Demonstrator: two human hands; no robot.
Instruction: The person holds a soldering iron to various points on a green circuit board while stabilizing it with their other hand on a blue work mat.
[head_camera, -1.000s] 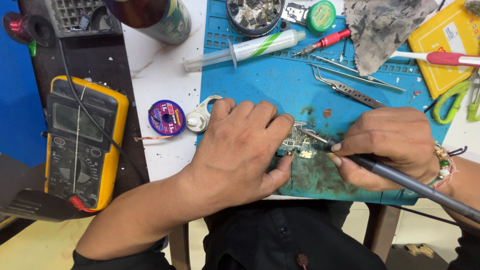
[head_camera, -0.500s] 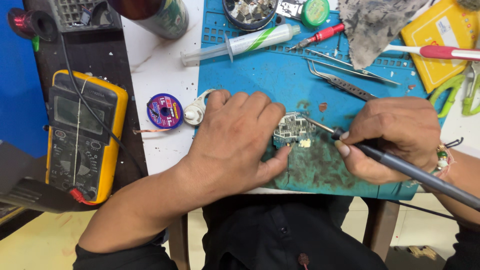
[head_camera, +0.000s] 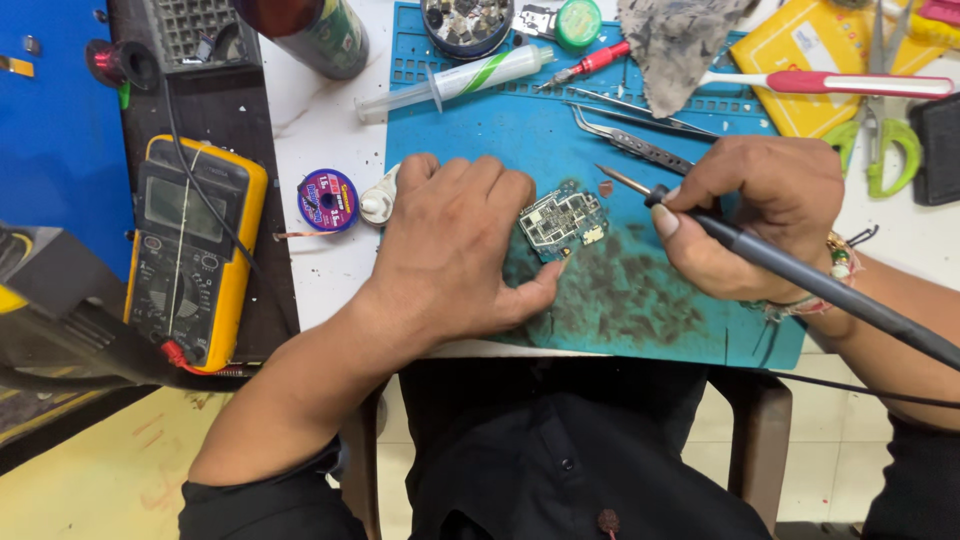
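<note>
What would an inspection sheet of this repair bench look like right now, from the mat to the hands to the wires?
Surface: blue work mat on a white table, stained dark near its front edge.
Job's things: small circuit board on the mat; soldering iron, tip lifted off the board.
Clutter: tweezers, syringe, red screwdriver, solder spool, grey rag, green scissors.
Hands: left hand flat on the mat, touching the board's edge; right hand holds the iron like a pen.
Cables: black lead across the yellow multimeter.
Surroundings: blue panel at left, tiled floor below.
</note>
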